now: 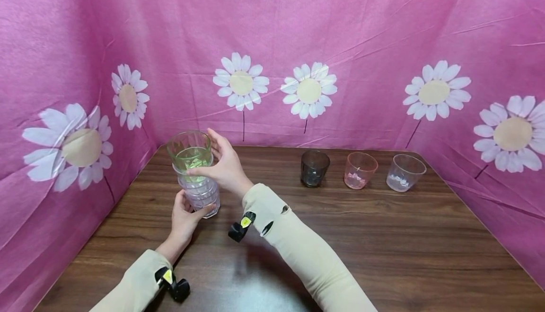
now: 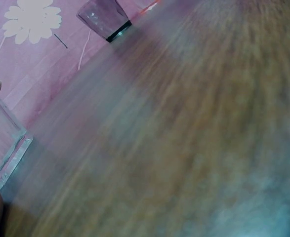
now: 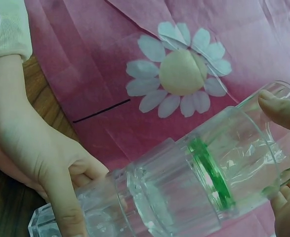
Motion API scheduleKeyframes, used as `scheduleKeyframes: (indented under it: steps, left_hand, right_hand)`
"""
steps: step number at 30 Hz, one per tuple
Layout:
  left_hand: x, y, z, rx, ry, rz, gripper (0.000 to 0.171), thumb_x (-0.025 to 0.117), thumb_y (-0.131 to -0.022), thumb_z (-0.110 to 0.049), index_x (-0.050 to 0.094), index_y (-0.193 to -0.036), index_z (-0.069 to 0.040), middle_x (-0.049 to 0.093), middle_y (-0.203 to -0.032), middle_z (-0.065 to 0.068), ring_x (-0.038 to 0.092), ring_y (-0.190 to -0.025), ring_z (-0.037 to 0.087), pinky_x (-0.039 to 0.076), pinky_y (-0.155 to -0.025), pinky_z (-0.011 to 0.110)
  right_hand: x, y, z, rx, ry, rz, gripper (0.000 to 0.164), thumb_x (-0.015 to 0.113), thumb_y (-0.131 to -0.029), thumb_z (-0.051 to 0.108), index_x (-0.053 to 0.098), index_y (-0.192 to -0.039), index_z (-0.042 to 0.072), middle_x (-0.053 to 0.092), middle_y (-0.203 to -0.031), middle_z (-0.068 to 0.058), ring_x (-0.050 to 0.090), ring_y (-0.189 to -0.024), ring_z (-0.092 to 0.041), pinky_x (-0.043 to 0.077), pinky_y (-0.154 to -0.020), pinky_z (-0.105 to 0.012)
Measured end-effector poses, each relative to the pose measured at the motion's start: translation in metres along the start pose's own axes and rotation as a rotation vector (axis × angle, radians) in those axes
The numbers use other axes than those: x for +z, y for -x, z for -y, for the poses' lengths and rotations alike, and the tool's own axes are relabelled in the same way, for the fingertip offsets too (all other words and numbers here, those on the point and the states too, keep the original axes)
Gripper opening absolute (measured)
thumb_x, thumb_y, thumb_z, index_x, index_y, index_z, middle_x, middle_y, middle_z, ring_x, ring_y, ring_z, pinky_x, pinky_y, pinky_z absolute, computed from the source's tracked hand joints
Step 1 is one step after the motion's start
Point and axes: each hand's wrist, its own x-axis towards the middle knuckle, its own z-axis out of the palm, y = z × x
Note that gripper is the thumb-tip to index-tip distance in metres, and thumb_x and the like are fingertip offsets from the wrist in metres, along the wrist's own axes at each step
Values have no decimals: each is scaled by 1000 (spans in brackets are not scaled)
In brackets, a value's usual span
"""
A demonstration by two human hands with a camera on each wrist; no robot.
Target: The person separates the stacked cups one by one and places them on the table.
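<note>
The left hand, its fingers partly hidden, is wrapped round a hard-to-count stack of clear glasses toward eight o'clock; the green glass nested on top is clasped by the right hand.

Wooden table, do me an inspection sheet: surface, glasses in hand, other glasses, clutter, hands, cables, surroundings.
Surface: wooden table, brown grain, glare toward the near edge.
Glasses in hand: green glass, its base nested in the top of the stack of clear glasses.
Other glasses: dark glass, pink glass and lone clear glass, upright, apart, in a row at right.
Clutter: nothing seen.
Hands: left hand grips the stack low; right hand holds the green glass.
Cables: nothing seen.
Surroundings: pink cloth with daisy print, behind and both sides.
</note>
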Motion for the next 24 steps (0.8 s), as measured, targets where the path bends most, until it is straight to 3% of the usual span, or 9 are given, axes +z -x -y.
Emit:
scheduleKeyframes:
  steps: [10, 24]
  left_hand:
    - [0, 1, 1, 33, 8, 0, 73, 76, -72, 18, 40, -133, 1, 55, -118, -6, 54, -108, 1, 43, -90, 14]
    - [1, 1, -1, 32, 6, 0, 73, 76, -72, 18, 41, -133, 0, 56, -119, -5, 54, -107, 0, 43, -90, 14]
  right_hand:
    - [-1, -2, 2, -4, 98, 5, 96, 91, -65, -2, 41, -147, 0, 51, -139, -16, 53, -127, -21, 38, -106, -20]
    - [-2, -4, 5, 14, 121, 1, 91, 92, -64, -1, 46, -143, -1, 55, -134, -16, 56, -123, -18, 40, -103, -18]
